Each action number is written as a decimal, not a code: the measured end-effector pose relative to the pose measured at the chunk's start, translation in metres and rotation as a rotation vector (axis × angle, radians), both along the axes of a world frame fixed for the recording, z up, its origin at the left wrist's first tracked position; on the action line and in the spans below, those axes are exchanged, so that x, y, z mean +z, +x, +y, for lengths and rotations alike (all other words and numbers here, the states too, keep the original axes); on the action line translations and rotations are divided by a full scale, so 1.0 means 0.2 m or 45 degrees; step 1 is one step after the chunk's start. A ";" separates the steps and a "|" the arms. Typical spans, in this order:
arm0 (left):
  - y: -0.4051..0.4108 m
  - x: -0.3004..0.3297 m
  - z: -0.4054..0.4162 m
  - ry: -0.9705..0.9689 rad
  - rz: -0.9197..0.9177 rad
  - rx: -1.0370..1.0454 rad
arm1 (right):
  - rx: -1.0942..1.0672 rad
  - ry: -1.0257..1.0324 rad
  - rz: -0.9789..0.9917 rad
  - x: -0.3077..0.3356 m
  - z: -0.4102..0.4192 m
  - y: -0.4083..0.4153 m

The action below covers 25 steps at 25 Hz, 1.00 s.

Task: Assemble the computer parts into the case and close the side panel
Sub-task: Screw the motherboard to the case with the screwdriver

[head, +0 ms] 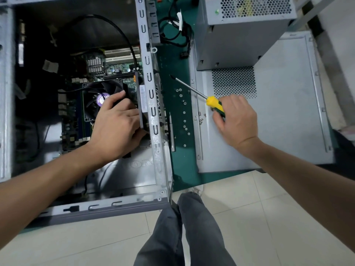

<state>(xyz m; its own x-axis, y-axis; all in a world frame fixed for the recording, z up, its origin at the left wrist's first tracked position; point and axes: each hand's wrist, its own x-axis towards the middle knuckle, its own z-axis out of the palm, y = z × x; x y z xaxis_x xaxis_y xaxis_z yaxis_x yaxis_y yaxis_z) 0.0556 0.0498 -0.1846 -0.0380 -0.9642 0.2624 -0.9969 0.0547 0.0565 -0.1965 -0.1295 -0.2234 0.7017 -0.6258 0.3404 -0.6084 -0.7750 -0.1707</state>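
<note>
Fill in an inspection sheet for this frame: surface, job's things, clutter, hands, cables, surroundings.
Surface: green mat under the case and parts.
Job's things: open computer case with motherboard and CPU fan inside; power supply stands outside, on the side panel, which lies flat on the mat.
Clutter: loose screws scattered on the mat; a few more on the panel edge.
Hands: left hand grips a dark card by the case's rear wall; right hand holds a yellow-green screwdriver.
Cables: black cable arcs inside the case; power supply leads lie on the mat.
Surroundings: tiled floor, person's legs.
</note>
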 end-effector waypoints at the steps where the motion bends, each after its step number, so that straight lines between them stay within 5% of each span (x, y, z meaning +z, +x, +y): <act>1: 0.00 0.00 0.00 0.010 -0.009 0.021 | 0.000 0.001 0.002 0.00 0.00 0.00; 11: 0.00 -0.01 -0.01 -0.045 0.079 0.020 | 0.028 0.006 0.006 0.00 -0.01 0.00; 25: -0.04 0.19 -0.08 0.181 0.232 0.009 | 0.011 0.063 -0.041 0.00 -0.01 0.00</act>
